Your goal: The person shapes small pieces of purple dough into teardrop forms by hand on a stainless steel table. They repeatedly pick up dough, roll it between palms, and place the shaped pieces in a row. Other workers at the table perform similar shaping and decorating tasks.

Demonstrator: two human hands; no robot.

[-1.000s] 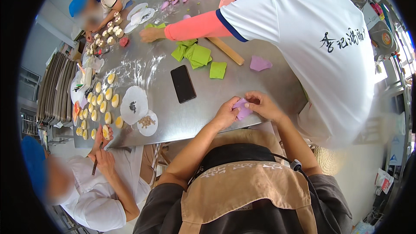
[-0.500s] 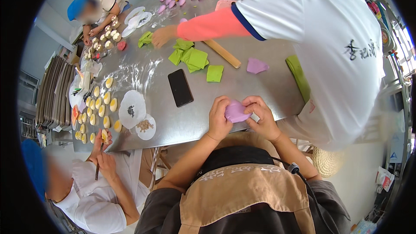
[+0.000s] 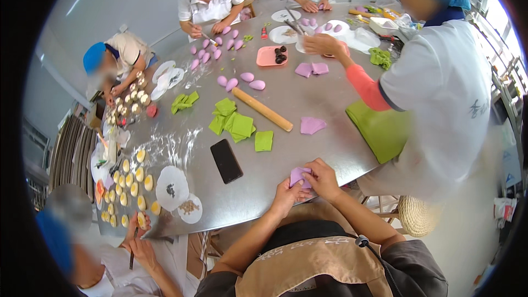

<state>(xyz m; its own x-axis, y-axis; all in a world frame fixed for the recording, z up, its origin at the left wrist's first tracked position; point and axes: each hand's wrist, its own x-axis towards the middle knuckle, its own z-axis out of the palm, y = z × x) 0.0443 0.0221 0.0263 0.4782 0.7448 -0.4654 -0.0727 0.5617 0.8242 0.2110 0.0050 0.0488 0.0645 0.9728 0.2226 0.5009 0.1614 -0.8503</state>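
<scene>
A thin sheet of purple dough (image 3: 297, 175) is held just above the table's near edge. Beneath and around it, my left hand (image 3: 287, 196) is closed on its lower side. My right hand (image 3: 323, 180) pinches its right edge with thumb and fingers. The filling, if there is any inside, is hidden. Straight ahead lie a flat purple dough piece (image 3: 313, 125) and a green dough square (image 3: 263, 141). A black phone (image 3: 226, 161) rests left of my hands.
The steel table (image 3: 264, 184) carries a wooden rolling pin (image 3: 263, 110), stacked green dough squares (image 3: 240, 125), purple egg-shaped pieces (image 3: 257, 84) and a pink tray (image 3: 265, 55). Co-workers surround it, one standing at right beside a green sheet (image 3: 379, 132). Yellow-and-white pieces (image 3: 148, 182) stand at left.
The view has tilted up, showing more of the far table. My hands have folded the purple dough smaller. The co-worker at right has moved their arm from the green squares to the far side.
</scene>
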